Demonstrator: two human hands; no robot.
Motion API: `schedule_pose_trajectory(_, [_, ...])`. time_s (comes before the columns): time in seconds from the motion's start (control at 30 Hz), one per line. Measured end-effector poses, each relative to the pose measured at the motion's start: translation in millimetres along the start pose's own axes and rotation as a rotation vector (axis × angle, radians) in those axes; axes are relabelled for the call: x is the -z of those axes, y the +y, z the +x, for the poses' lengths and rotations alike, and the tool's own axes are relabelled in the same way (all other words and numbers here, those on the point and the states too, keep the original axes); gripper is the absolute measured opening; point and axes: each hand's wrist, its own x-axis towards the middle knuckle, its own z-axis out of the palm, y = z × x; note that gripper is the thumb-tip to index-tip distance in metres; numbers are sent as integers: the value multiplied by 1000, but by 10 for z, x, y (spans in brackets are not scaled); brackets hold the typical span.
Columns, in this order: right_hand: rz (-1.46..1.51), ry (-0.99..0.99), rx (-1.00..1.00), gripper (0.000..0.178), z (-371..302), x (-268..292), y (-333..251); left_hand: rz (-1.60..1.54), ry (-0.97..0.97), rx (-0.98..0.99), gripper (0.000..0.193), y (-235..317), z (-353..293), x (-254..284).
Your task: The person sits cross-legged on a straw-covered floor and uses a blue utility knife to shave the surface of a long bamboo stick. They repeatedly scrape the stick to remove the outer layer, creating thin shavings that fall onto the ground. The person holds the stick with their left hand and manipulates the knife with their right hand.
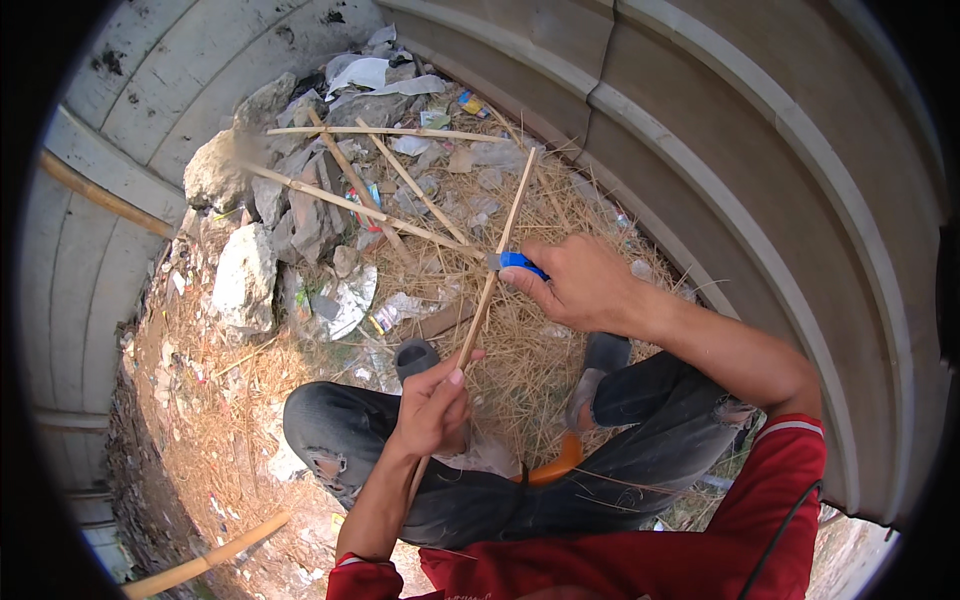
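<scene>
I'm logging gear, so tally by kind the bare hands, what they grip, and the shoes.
Hands: 2, left hand and right hand
Held stick: 1
Blue knife: 1
Shoes: 2
Total: 6

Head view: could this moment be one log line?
left hand: grips wooden stick; right hand: holds blue-handled knife, blade at stick; nearby: stones, loose sticks

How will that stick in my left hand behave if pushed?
The stick is probably fairly stiff: it runs nearly straight beyond your left hand. Being slim, it's likely light for its length. Its narrow far end might snap under a hard push.
</scene>
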Motion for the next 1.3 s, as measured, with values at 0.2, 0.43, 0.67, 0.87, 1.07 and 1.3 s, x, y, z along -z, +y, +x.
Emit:
schedule_pose_trajectory(0.2, [35,-24,-194,47,159,186,74,31,25,4,43,21,9,-7])
schedule_pose_trajectory(0.43, [-30,323,-351,65,415,542,1026,153,-37,-37,45,-113,-32,25])
schedule_pose_trajectory(0.67, [711,253,-402,60,200,471,717,118,-78,-30,47,-4,39,-29])
schedule_pose_trajectory(0.87, [766,176,-420,44,242,132,440,191,-137,-13,51,86,82,-116])
schedule_pose_trajectory(1.07, [767,-61,-322,38,126,24,192,212,-55,-102,54,171,306,-301])
schedule_pose_trajectory(1.3, [181,-80,-84,44,-65,81,-210,-65,-65,-38,50,162,301,-198])
